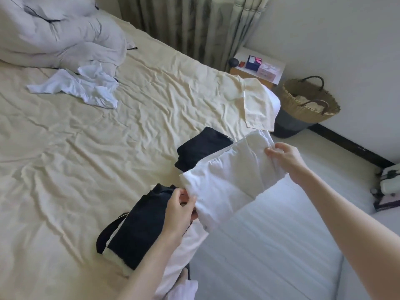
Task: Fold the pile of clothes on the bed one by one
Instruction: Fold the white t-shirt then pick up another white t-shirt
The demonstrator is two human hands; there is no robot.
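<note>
Both hands pinch the white garment (227, 180) above the bed's (86, 148) near edge: left hand (179, 211) low, right hand (285, 159) high. Level both corners, then lower flat beside the dark folded piece (201, 148).

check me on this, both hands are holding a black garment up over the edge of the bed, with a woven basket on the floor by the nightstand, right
Not quite: the garment held by the left hand and right hand is white, not black, as the head view shows. The rest holds: it is up over the bed edge, and the woven basket stands by the nightstand.

Bed (108, 137) w/ cream sheet: duvet (60, 33), loose white top (80, 87), two dark folded items (201, 148), maybe trousers
</note>
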